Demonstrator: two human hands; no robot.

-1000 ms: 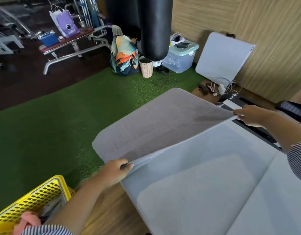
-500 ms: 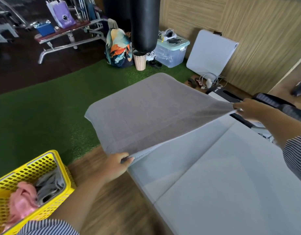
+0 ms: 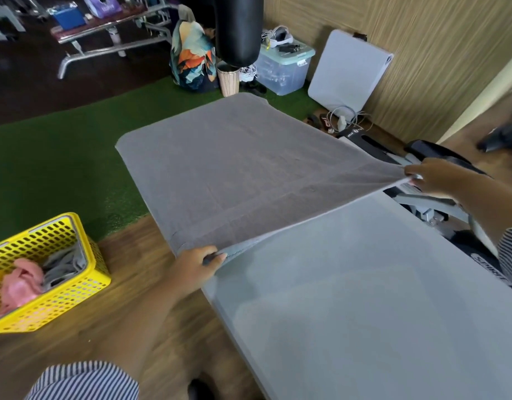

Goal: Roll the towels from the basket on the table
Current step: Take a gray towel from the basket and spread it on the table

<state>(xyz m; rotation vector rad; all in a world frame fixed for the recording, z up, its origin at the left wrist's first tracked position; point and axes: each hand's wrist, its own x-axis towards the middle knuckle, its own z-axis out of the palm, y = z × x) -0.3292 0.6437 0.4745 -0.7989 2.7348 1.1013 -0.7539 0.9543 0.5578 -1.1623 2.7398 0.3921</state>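
Here, a large grey terry towel [image 3: 243, 174] is stretched flat above the pale grey table [image 3: 378, 298]. The left hand [image 3: 195, 262] pinches its near corner; the right hand [image 3: 433, 177] pinches the other.

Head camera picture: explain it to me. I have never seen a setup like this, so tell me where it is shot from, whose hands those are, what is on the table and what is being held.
There is no machine here. A person wears a wide-angle camera on the head, so the single view looks forward and down at their own two bare hands.

The left hand and the right hand each pinch a near corner of one grey towel, stretched out between them. Its far part lies spread over the far end of the light grey table, while the near edge is lifted off the surface.

On the wooden floor to the left stands a yellow basket with more cloth in it: a pink piece and a grey one.

Behind the table are green turf and gym clutter.
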